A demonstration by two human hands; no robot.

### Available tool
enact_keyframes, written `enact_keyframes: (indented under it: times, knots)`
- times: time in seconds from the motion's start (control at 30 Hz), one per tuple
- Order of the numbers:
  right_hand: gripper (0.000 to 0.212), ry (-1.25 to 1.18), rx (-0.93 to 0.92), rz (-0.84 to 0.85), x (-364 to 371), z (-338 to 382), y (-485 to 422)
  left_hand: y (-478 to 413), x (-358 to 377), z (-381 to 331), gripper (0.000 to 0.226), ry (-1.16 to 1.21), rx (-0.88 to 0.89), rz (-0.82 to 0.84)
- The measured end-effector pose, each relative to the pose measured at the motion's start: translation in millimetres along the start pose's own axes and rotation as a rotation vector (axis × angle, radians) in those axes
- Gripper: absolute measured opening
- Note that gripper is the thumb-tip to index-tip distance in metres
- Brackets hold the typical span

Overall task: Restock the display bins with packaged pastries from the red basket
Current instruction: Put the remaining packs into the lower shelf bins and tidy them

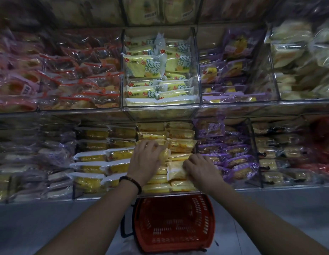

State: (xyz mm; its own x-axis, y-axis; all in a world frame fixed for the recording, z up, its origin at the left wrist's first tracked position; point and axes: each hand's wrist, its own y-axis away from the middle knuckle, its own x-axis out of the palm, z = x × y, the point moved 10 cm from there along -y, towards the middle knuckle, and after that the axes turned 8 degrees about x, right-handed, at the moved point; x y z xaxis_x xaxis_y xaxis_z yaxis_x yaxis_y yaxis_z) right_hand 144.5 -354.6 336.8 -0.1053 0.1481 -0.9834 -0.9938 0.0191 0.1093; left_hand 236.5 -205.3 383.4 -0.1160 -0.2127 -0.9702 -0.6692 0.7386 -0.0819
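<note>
One yellow pastry pack (176,171) lies near the front edge of the lower middle bin (160,193). The right hand (200,168) pinches its end with curled fingers. The left hand (147,159) is just beside it, fingers curled over a second pack (165,155) in the same bin. I think each pack should slide in flat, in line with its row, with a soft hold so the cake is not squashed. The red basket (173,223) stands on the floor below the bin's front edge, and it looks empty. Purple packs (233,159) fill the next bin on the right.
</note>
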Motion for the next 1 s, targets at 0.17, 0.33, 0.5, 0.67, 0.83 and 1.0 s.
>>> enact_keyframes:
  times: [0.17,0.33,0.5,0.67,0.83,1.0]
  knots:
    - [0.022,0.036,0.145,-0.060,-23.7,-9.6,-26.2,-1.9,9.0,18.0,0.047,0.001,-0.023,0.033]
    - [0.038,0.031,0.197,-0.117,-33.4,7.1,-27.9,-7.0,8.1,15.7,0.044,-0.031,-0.027,0.022]
    - [0.037,-0.048,0.189,-0.030,-18.2,20.8,-19.8,-2.7,1.2,20.9,0.044,-0.024,-0.018,0.007]
    - [0.028,0.035,0.222,-0.053,-27.9,14.3,-34.2,-1.4,1.0,25.2,0.047,0.026,-0.021,0.009]
    - [0.037,0.021,0.204,-0.056,-29.6,24.3,-47.7,-1.0,0.5,22.9,0.047,0.023,-0.012,0.018]
    - [0.042,-0.006,0.178,-0.035,-20.5,33.2,-52.0,-5.1,-1.0,19.9,0.045,0.053,-0.014,0.028]
